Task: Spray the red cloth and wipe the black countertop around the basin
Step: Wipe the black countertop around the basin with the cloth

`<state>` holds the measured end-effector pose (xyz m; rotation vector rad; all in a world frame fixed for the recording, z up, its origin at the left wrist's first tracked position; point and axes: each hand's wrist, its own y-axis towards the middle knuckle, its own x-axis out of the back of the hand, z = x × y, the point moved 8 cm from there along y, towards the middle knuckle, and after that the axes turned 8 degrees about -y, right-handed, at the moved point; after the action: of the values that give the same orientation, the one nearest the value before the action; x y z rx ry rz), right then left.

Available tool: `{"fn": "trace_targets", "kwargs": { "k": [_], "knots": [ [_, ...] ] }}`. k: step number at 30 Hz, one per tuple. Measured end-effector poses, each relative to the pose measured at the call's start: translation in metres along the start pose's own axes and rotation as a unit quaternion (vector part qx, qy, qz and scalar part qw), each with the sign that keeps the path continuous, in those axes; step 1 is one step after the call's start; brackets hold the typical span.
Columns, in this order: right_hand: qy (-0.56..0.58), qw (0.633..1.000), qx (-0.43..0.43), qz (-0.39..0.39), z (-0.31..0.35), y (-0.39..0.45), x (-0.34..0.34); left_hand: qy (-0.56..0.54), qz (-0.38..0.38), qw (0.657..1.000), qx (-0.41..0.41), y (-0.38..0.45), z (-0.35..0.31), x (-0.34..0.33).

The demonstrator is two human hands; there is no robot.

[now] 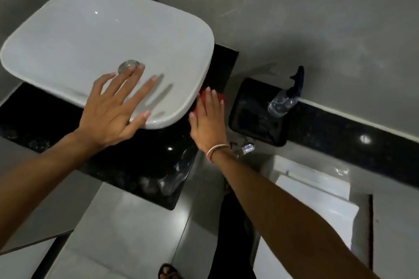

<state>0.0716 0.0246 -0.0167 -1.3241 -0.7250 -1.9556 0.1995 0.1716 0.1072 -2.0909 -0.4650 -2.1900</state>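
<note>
Countertop: the black countertop (127,165) is polished speckled stone, glossy, with small bright light spots and smeared reflections near its front edge; its near right corner juts over the floor
Basin: a white rounded-rectangle basin (74,36) sits on top of the countertop, its metal drain (128,66) near the front, partly behind a fingertip
Left hand: the left hand (113,108) is spread flat with fingers apart, over the basin's front rim, thumb at the rim's lower edge; it grips nothing, and its finger shadows fall inside the bowl
Right hand: the right hand (207,124) lies palm down, fingers stretched and together, pressing the red cloth (204,95) onto the countertop in the narrow strip just right of the basin; a thin band circles the wrist
Cloth: mostly hidden beneath the fingers, only a red bunch shows at the fingertips, touching the basin's side
Ledge: a black stone ledge (340,129) runs along the wall to the right, with a pale strip behind it
Spray bottle: a clear spray bottle (283,103) with a dark trigger head stands on that ledge, well apart from both hands
Bin: a black bin (256,111) sits between countertop and bottle
Walls: grey and matte
Floor: pale glossy tiles (127,229); a sandalled foot (167,272) shows at the bottom edge
Right foreground: white fixture, blurred
</note>
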Motion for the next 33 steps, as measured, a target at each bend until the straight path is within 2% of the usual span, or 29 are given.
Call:
{"fn": "trace_targets", "kwargs": {
  "k": [5, 9, 12, 15, 20, 23, 28, 33],
  "knots": [
    [-0.015, 1.0, 0.001, 0.006, 0.067, -0.119, -0.015, -0.008, 0.013, 1.0, -0.005, 0.001, 0.0, -0.001],
    [0.001, 1.0, -0.006, 0.017, 0.08, -0.146, -0.021, -0.009, 0.007, 1.0, -0.013, 0.003, 0.004, -0.002],
    [0.015, 1.0, -0.02, 0.016, 0.055, -0.102, -0.016, -0.006, -0.01, 1.0, -0.023, 0.003, 0.003, -0.005],
    [0.009, 0.999, -0.036, 0.009, 0.009, -0.014, -0.002, -0.005, -0.027, 0.999, -0.027, 0.004, 0.006, -0.006],
    [-0.078, 0.997, -0.011, 0.006, -0.06, 0.125, 0.011, 0.012, -0.052, 0.998, -0.046, 0.004, 0.011, -0.012],
    [-0.126, 0.992, -0.007, 0.013, -0.085, 0.165, 0.022, 0.005, -0.056, 0.997, -0.059, 0.005, 0.007, -0.01],
    [-0.093, 0.995, -0.034, 0.009, -0.076, 0.148, 0.024, 0.005, -0.044, 0.997, -0.057, 0.005, 0.007, -0.01],
    [-0.097, 0.995, -0.012, 0.008, -0.031, 0.066, 0.014, 0.006, -0.05, 0.998, -0.047, 0.002, 0.009, -0.012]
  ]
}}
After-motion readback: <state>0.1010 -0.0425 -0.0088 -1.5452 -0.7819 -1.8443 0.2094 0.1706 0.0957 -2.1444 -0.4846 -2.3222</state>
